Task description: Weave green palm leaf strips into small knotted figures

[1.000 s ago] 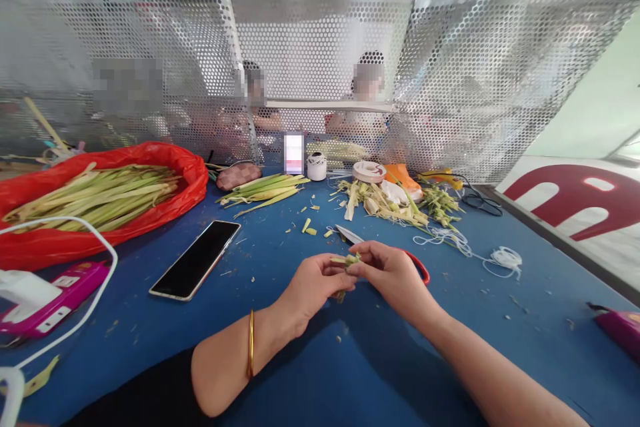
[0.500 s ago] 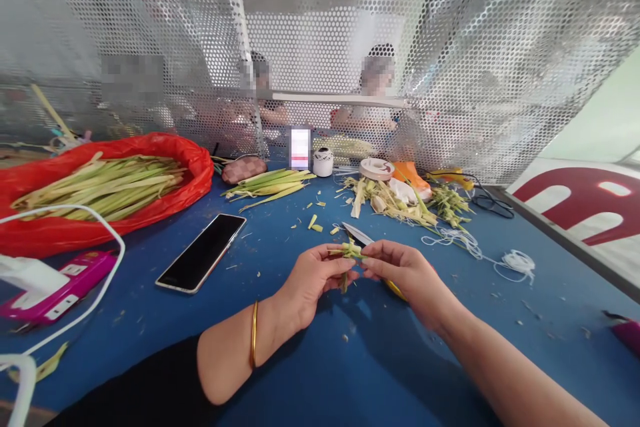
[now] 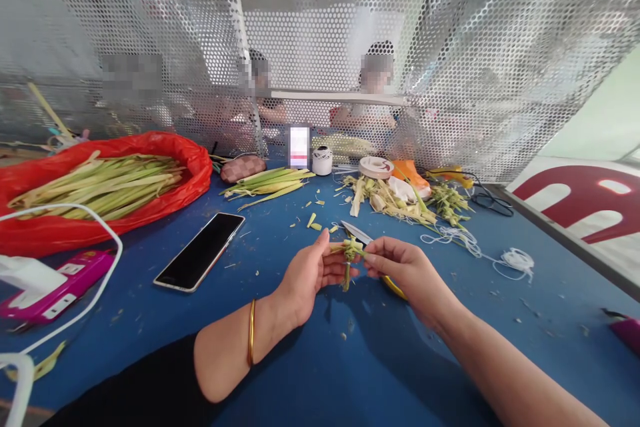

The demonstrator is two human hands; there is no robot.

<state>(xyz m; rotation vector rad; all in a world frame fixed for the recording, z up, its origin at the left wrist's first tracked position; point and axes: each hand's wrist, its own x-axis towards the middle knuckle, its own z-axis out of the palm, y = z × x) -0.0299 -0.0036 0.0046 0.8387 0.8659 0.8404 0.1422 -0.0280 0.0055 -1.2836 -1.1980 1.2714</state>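
Over the blue table (image 3: 310, 373), my left hand (image 3: 307, 273) and my right hand (image 3: 405, 270) pinch a small folded piece of green-yellow leaf strip (image 3: 349, 255) between their fingertips, one from each side. A short stem of the piece hangs down between the hands. The left thumb points upward, and a gold bangle (image 3: 251, 341) rings the left wrist. Scissors (image 3: 356, 232) lie on the table just behind the hands, their blade showing and the handles partly hidden by my right hand.
A red bag of leaf strips (image 3: 100, 190) lies at the left, a black phone (image 3: 200, 251) beside it, a pink device with white cable (image 3: 55, 283) nearer. Loose strips (image 3: 270, 185), cuttings (image 3: 395, 200), white string (image 3: 505, 259) and small spools (image 3: 370, 167) lie further back. Other people sit behind the perforated metal screen (image 3: 450, 67).
Both hands have lifted slightly and eased apart. The left thumb has come off the piece and now points up. The folded leaf piece shows more between the fingertips.
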